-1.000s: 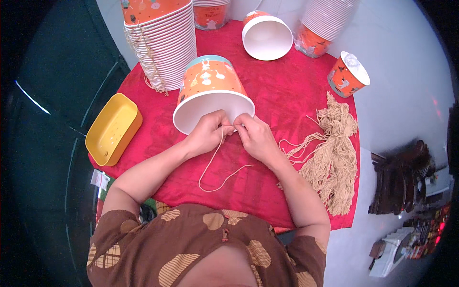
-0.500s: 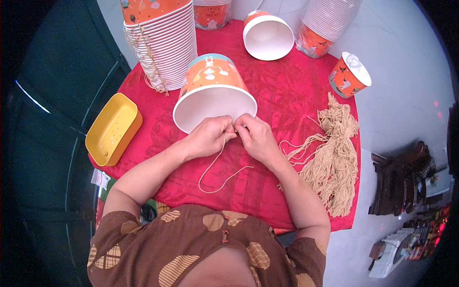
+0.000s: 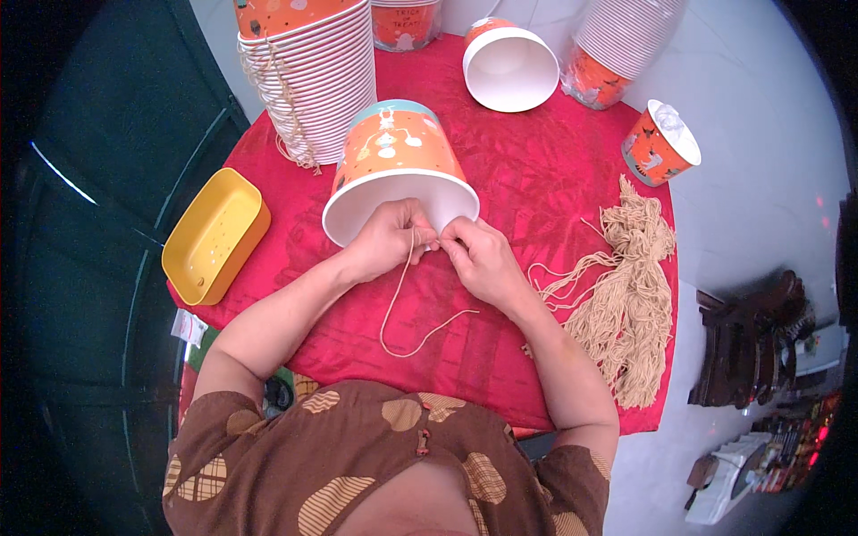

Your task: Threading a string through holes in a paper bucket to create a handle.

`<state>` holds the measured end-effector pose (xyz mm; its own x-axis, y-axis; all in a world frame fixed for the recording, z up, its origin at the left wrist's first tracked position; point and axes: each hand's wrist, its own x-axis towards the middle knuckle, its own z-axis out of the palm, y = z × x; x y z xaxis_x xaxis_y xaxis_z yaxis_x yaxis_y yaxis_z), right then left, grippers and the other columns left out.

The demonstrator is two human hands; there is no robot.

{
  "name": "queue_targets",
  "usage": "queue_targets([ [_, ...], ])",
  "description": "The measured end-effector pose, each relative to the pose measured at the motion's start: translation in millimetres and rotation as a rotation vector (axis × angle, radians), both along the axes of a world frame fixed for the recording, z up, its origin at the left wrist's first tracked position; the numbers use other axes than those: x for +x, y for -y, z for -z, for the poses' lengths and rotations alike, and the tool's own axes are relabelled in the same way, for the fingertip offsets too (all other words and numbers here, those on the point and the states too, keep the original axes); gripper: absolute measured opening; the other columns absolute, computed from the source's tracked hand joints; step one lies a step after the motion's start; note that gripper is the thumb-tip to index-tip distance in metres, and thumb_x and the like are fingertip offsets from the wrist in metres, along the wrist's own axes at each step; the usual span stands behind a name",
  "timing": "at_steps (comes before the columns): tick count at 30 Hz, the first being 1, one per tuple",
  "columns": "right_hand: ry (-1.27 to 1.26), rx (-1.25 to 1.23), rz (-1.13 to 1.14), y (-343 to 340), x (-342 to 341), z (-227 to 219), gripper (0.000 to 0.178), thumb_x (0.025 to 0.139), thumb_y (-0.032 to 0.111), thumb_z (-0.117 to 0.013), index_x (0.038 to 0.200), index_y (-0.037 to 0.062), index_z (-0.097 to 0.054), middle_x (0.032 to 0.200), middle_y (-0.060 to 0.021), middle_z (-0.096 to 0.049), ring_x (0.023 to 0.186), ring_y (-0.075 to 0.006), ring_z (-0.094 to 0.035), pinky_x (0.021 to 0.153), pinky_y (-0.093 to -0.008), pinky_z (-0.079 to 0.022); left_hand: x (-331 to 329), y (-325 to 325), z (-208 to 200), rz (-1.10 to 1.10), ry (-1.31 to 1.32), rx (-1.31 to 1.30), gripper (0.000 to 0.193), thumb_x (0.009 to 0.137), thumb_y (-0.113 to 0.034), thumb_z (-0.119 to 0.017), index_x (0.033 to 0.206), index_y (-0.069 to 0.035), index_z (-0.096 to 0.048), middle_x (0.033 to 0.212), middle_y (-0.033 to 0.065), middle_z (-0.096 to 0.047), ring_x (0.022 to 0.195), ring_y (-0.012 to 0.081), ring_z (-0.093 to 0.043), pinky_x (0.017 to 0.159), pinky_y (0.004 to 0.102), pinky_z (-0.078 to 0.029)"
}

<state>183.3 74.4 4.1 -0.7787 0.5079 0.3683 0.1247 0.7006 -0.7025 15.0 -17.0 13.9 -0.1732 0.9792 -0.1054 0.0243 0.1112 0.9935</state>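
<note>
An orange paper bucket (image 3: 402,147) with a white rim and a teal base band lies on its side, its mouth toward me. At the near rim my left hand (image 3: 391,237) is closed, thumb and fingers pinching a tan string (image 3: 386,330). The string's loose end droops in a curve onto the red cloth. My right hand (image 3: 478,255) pinches at the same spot, its fingertips almost touching the left ones. What lies between the right fingertips is too small to make out, though the string runs into that place.
Nested buckets (image 3: 313,89) rise at the back left, with strings hanging down them. A yellow plastic basket (image 3: 214,237) sits at the left table edge. A bundle of tan strings (image 3: 630,295) lies right, below a small orange cup (image 3: 661,147). Another bucket (image 3: 511,71) lies at the back.
My left hand has shifted slightly up and its fingers have loosened a little around the string. The right hand stays near the rim. The whole view has shifted slightly.
</note>
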Motion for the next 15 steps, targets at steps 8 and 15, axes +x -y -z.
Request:
queue_targets([
  [8,0.019,0.038,-0.017,2.0,1.4,-1.9,0.006,0.086,0.004,-0.062,0.089,0.0004,-0.060,0.086,-0.0183,-0.059,0.077,-0.0325,-0.062,0.068,-0.0387,-0.050,-2.8,1.1,-3.9,0.012,0.035,-0.065,0.008,0.089,-0.002,-0.062,0.082,0.000,-0.057,0.070,0.0060,-0.058,0.054,0.0099,-0.050,0.045,0.0240,-0.037],
  [15,-0.035,0.011,-0.017,4.7,-0.4,-4.2,0.008,0.086,0.004,-0.062,0.092,-0.0004,-0.060,0.083,-0.0177,-0.060,0.076,-0.0327,-0.062,0.067,-0.0382,-0.050,-0.1,3.0,-1.7,0.032,0.058,-0.007,0.008,0.085,0.000,-0.064,0.081,-0.002,-0.057,0.071,0.0022,-0.055,0.059,0.0077,-0.049,0.050,0.0226,-0.039],
])
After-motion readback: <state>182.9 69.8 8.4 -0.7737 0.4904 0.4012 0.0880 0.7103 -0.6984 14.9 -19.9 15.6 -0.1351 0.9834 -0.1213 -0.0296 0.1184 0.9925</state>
